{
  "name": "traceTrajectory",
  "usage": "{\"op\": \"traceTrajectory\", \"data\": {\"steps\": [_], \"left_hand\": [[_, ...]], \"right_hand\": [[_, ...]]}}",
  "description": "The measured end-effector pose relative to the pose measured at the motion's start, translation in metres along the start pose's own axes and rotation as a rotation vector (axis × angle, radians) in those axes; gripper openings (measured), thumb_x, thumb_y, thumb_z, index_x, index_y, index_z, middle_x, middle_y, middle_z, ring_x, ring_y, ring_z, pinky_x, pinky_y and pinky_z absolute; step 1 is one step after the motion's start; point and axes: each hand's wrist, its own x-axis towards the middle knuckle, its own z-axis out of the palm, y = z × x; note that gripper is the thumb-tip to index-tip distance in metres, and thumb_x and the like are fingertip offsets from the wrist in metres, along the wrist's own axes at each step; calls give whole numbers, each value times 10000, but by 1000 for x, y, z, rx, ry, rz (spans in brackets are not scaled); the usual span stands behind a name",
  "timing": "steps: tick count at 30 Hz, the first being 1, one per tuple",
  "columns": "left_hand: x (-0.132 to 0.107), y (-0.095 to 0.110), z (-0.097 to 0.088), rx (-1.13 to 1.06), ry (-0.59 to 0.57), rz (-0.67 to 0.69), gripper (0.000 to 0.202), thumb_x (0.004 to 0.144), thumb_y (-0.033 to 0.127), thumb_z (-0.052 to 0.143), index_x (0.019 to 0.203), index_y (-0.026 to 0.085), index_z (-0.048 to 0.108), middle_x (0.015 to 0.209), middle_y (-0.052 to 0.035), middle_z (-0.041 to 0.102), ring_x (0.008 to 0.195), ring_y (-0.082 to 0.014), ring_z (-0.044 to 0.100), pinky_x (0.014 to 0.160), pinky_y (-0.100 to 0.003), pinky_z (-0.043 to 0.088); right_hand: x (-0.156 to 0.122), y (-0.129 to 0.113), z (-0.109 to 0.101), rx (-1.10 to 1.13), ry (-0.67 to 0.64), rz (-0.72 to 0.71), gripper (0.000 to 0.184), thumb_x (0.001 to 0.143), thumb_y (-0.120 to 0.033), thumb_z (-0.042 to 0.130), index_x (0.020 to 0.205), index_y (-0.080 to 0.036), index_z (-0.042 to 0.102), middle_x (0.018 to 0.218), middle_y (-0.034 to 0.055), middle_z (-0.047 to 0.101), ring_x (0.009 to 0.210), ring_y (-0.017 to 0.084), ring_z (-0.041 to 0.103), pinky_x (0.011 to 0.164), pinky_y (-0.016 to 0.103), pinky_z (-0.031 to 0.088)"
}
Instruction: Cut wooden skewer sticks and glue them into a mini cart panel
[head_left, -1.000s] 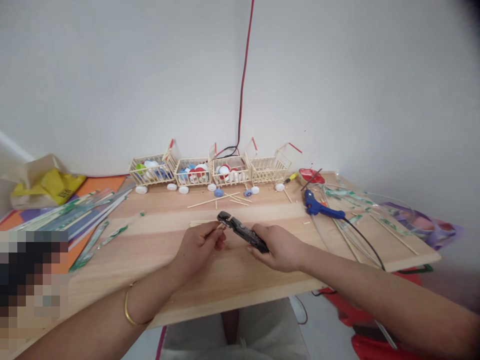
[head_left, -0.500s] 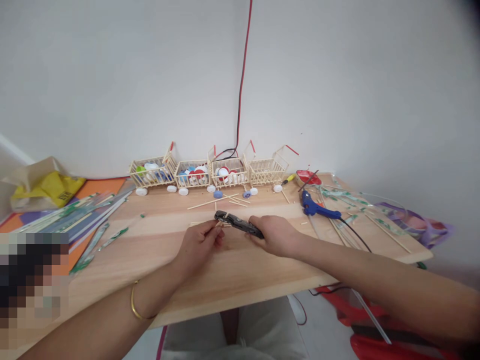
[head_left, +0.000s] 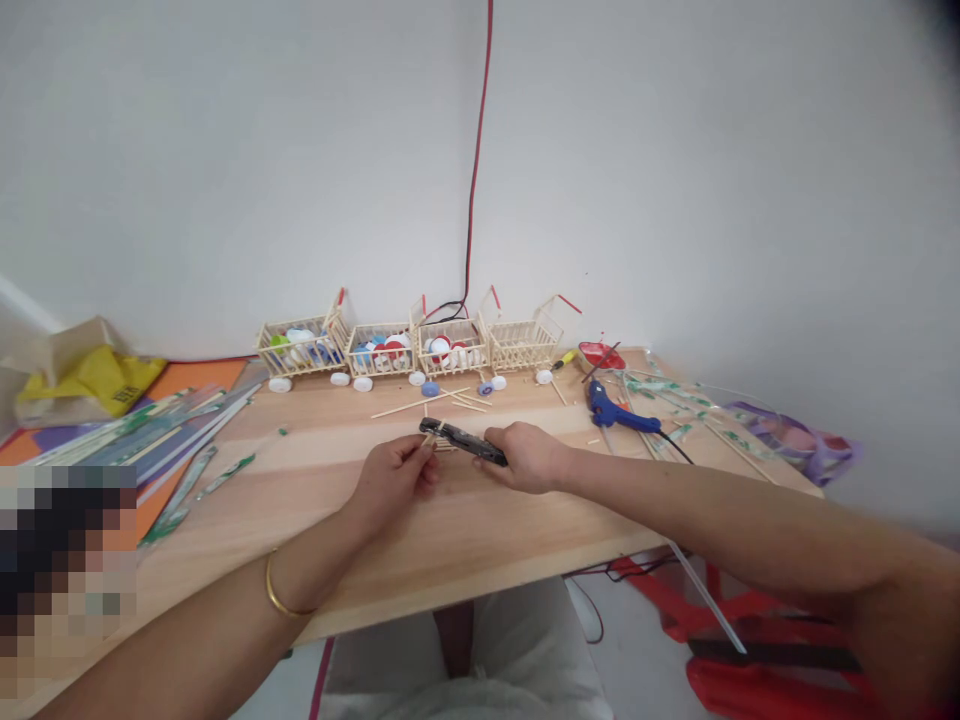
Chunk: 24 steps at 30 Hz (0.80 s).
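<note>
My left hand (head_left: 386, 485) pinches a thin wooden stick (head_left: 426, 411) above the wooden table. My right hand (head_left: 529, 458) is closed around the handles of dark pliers (head_left: 466, 443), whose jaws are at the stick close to my left fingertips. Whether the jaws press on the stick I cannot tell. More thin sticks lie on the table behind and partly under the hands. Loose sticks (head_left: 409, 407) and blue wheels (head_left: 430, 389) lie just beyond the pliers.
Several small stick carts (head_left: 304, 348) line the wall, some filled with bottle caps. To the right are a blue glue gun (head_left: 619, 411), a yellow-handled tool (head_left: 564, 359) and a red dish (head_left: 602, 354). Plastic wrappers (head_left: 176, 500) and a yellow bag (head_left: 94, 385) lie on the left.
The camera view has turned slightly, so the right-hand things appear further left. Both hands keep their hold on the stick and pliers, with little movement between them.
</note>
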Motion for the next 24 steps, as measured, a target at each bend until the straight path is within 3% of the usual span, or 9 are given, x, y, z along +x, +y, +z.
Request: {"op": "traceTrajectory", "data": {"steps": [6,15,24], "left_hand": [[3,-7,-1,-9,-27,22,359,787,481,513,718,138,593,570,-12,592,482,-121,547,496,-232,438],[-2,8,-2,99,17,56,324,789,447,521,663,156,588,543,0,592,497,-118,546,504,-213,431],[5,5,-1,-4,5,-90,355,725,484,592,752,132,626,535,-7,592,456,-106,537,469,-216,451]], "right_hand": [[0,1,1,28,-20,-9,375,875,-481,393,927,-168,593,826,93,682,731,191,626,572,233,346],[0,3,2,-2,26,-38,427,870,-523,360,892,-171,600,868,94,674,782,197,609,608,246,344],[9,5,11,11,-48,-37,393,871,-475,367,901,-168,610,866,96,677,770,198,616,618,247,364]]}}
